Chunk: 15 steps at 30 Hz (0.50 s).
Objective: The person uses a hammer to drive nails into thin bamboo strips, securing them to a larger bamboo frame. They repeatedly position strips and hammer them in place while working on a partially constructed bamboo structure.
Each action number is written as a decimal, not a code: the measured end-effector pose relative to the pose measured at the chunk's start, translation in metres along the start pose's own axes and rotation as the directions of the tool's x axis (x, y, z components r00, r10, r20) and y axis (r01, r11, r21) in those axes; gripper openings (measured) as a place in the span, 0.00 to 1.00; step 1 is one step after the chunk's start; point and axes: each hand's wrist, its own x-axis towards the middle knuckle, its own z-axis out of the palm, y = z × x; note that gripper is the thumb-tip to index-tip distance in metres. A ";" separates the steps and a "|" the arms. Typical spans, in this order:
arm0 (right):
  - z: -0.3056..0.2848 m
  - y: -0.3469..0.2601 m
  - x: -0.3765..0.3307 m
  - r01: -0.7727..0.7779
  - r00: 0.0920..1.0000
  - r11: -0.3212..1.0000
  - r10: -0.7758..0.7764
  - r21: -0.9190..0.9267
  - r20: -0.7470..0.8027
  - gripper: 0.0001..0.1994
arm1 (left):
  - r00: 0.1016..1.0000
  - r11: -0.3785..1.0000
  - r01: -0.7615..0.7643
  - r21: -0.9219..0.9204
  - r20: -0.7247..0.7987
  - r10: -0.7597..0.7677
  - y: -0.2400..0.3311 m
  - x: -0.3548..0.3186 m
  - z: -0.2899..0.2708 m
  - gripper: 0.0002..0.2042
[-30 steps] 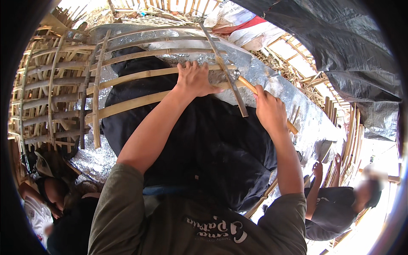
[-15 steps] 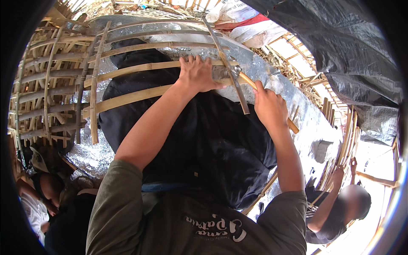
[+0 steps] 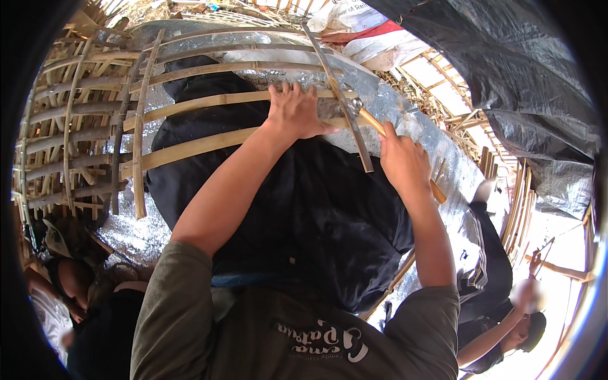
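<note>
My right hand (image 3: 404, 158) is wrapped round the wooden handle of a hammer (image 3: 372, 120). The hammer's metal head is against or just beside a narrow bamboo crosspiece (image 3: 354, 126); which one I cannot tell. This crosspiece lies across the right ends of several long bamboo slats, among them a wide pale slat (image 3: 196, 147) nearest me. My left hand (image 3: 293, 113) presses on the slats with fingers spread, left of the crosspiece. A second crosspiece (image 3: 140, 145) spans their left ends. No nail is visible. Part of the frame rests over my dark-clothed legs (image 3: 297, 209).
Finished bamboo lattice panels (image 3: 69, 139) are stacked at the left. Silvery sheeting (image 3: 443, 190) covers the ground. One person (image 3: 104, 335) sits close at lower left, another (image 3: 487, 253) at right. Black plastic sheeting (image 3: 506, 57) hangs at upper right, near white sacks (image 3: 380, 47).
My hands, the hammer and the bamboo frame stay almost in place. The person at right has shifted lower, with a leg now stretched out and a thin stick in hand.
</note>
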 end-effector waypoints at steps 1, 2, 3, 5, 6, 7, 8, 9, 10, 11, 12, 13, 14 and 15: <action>0.000 0.000 0.000 -0.009 1.000 1.000 0.009 0.002 -0.002 0.14 | 1.000 1.000 0.001 0.000 -0.018 -0.001 0.000 0.000 0.001 0.52; 0.000 0.000 0.002 -0.015 1.000 1.000 0.015 0.000 0.004 0.14 | 1.000 1.000 0.002 -0.006 -0.003 -0.002 -0.001 0.001 0.001 0.52; 0.002 0.000 0.002 -0.021 1.000 1.000 0.021 -0.002 0.014 0.14 | 1.000 1.000 0.003 -0.015 0.018 -0.002 0.000 0.000 0.000 0.52; 0.004 0.000 0.002 -0.035 0.999 0.999 0.035 -0.001 0.022 0.14 | 0.999 1.000 0.001 -0.025 0.046 0.000 0.000 0.000 -0.003 0.52; 0.004 0.000 0.003 -0.041 0.999 0.999 0.041 0.006 0.017 0.14 | 0.999 1.000 0.001 -0.022 0.052 0.000 0.000 0.001 -0.006 0.52; 0.006 0.000 0.003 -0.047 0.999 0.999 0.046 0.013 0.013 0.13 | 0.998 1.000 0.002 -0.019 0.058 -0.001 0.000 0.001 -0.007 0.52; 0.008 0.000 0.002 -0.048 0.999 0.999 0.047 0.013 0.015 0.13 | 0.999 1.000 0.007 -0.015 0.053 -0.006 0.000 0.001 -0.006 0.52; 0.010 0.001 0.001 -0.052 0.998 0.999 0.052 0.009 0.020 0.13 | 0.999 1.000 0.008 -0.015 0.049 -0.007 0.001 0.001 -0.005 0.52; 0.012 0.002 0.000 -0.058 0.998 0.998 0.058 0.006 0.025 0.13 | 0.999 1.000 0.008 -0.016 0.045 -0.008 0.002 0.001 -0.004 0.52; 0.013 0.002 0.000 -0.056 0.998 0.998 0.056 0.005 0.028 0.13 | 0.999 1.000 0.011 -0.021 0.042 -0.010 0.003 0.001 -0.003 0.52; 0.013 0.003 -0.001 -0.056 0.998 0.998 0.056 0.006 0.031 0.13 | 0.999 1.000 0.011 -0.025 0.039 -0.010 0.003 0.001 -0.002 0.52; 0.013 0.003 -0.001 -0.058 0.998 0.998 0.058 0.007 0.035 0.13 | 0.999 1.000 0.009 -0.029 0.036 -0.008 0.004 0.001 -0.003 0.52; 0.012 0.002 0.000 -0.059 0.997 0.998 0.058 0.017 0.043 0.13 | 0.997 0.999 0.023 -0.022 0.072 -0.021 0.003 0.002 -0.005 0.52; 0.009 -0.001 0.001 -0.063 0.997 0.998 0.061 0.026 0.052 0.13 | 0.994 0.999 0.033 -0.016 0.109 -0.031 0.003 0.002 -0.010 0.52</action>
